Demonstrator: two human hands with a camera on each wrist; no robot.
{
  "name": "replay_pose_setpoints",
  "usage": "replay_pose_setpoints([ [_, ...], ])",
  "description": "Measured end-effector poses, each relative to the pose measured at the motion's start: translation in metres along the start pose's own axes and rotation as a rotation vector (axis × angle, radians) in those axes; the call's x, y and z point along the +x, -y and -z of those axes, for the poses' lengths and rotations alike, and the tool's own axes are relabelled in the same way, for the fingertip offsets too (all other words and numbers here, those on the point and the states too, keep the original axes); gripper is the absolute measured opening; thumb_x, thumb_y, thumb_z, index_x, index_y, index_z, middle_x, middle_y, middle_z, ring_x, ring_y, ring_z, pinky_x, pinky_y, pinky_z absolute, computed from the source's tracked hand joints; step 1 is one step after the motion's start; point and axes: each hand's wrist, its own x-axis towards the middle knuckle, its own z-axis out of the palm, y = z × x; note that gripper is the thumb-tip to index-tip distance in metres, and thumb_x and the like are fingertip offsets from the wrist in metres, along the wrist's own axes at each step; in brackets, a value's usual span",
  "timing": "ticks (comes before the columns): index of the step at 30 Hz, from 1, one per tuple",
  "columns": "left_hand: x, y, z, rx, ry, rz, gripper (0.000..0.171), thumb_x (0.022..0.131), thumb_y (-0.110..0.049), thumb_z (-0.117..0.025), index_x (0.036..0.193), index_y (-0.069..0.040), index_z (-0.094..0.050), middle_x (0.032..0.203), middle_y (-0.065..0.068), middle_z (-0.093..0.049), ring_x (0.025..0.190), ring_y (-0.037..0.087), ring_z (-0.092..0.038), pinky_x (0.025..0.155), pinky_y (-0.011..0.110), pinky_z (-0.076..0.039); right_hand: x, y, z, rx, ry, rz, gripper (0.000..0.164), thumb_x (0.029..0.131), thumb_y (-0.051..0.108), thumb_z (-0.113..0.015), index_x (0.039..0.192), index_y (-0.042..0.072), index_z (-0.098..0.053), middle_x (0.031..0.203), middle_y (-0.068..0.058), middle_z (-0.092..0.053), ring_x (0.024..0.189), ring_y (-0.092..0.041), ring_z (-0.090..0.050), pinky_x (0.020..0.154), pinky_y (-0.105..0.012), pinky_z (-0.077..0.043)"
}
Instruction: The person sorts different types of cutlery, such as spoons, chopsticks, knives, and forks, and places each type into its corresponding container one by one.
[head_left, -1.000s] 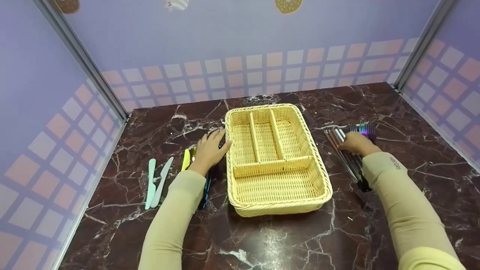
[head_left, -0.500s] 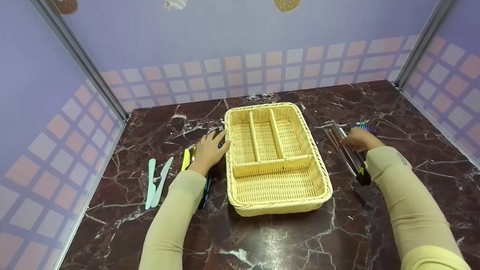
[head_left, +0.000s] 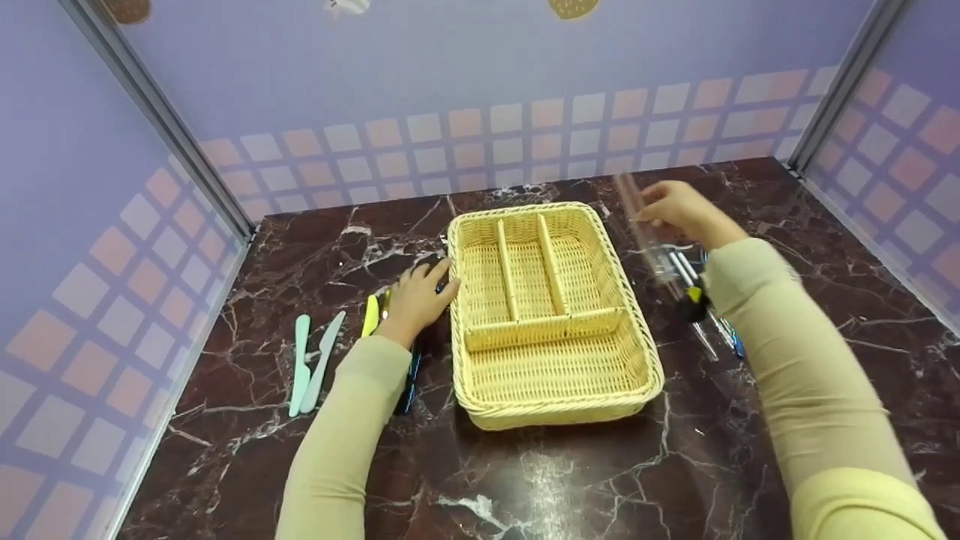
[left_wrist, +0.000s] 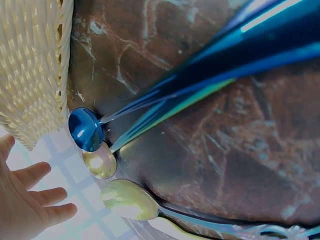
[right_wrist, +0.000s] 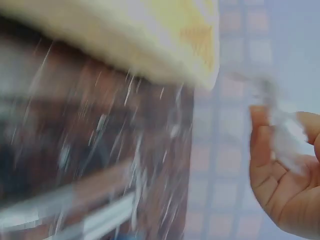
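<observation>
My left hand lies with its fingers extended at the left side of the wicker basket; whether it touches the basket is unclear. Below it are a blue spoon, a gold spoon and a yellowish spoon. Right of the basket's far end, my right hand is raised above the table. Between its thumb and fingers it pinches a long, slim, shiny utensil, too blurred to tell its kind. Silver sticks lie under that hand, partly hidden by the right forearm.
The basket has three narrow compartments at the back and a wide one in front. Two pale knives, one mint and one greyish, lie at the left. A yellow handle pokes out beside the left hand. Purple walls enclose the marble table.
The right hand has lifted from the cutlery at the right and moved up and left with the slim utensil. The left hand has stayed in place.
</observation>
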Motion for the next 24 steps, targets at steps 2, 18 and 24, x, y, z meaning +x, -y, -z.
replay_pose_setpoints([
  [2,0.000,-0.001,0.002,0.012,0.004,0.004,0.056,0.095,-0.052,-0.031,0.145,-0.028,-0.026,0.145,0.017,-0.031,0.132,0.042,-0.026,0.104,0.059,-0.024,0.008,0.013,-0.019,-0.008,0.041,-0.014,0.054,0.085,-0.006,-0.052,0.135,-0.007,-0.033,0.097,-0.012,-0.052,0.060,-0.010,-0.059,0.063,-0.026,-0.054],
  [18,-0.001,-0.003,0.003,0.029,0.063,0.055,0.056,0.095,-0.054,-0.028,0.146,-0.033,-0.019,0.145,0.016,-0.031,0.132,0.043,-0.026,0.104,0.060,-0.022,0.128,-0.048,-0.109,-0.330,0.206,-0.108,0.034,0.070,-0.021,-0.050,0.104,-0.015,-0.051,0.078,-0.024,-0.064,0.062,-0.031,-0.067,0.055,-0.038,-0.055],
  [24,0.000,-0.005,0.005,0.032,0.072,0.059,0.056,0.095,-0.055,-0.026,0.146,-0.034,-0.017,0.143,0.017,-0.034,0.129,0.043,-0.030,0.104,0.059,-0.023,0.178,-0.084,-0.110,-0.619,0.399,-0.286,0.010,0.079,-0.005,-0.060,0.083,-0.012,-0.065,0.075,-0.019,-0.068,0.064,-0.022,-0.067,0.059,-0.029,-0.055],
])
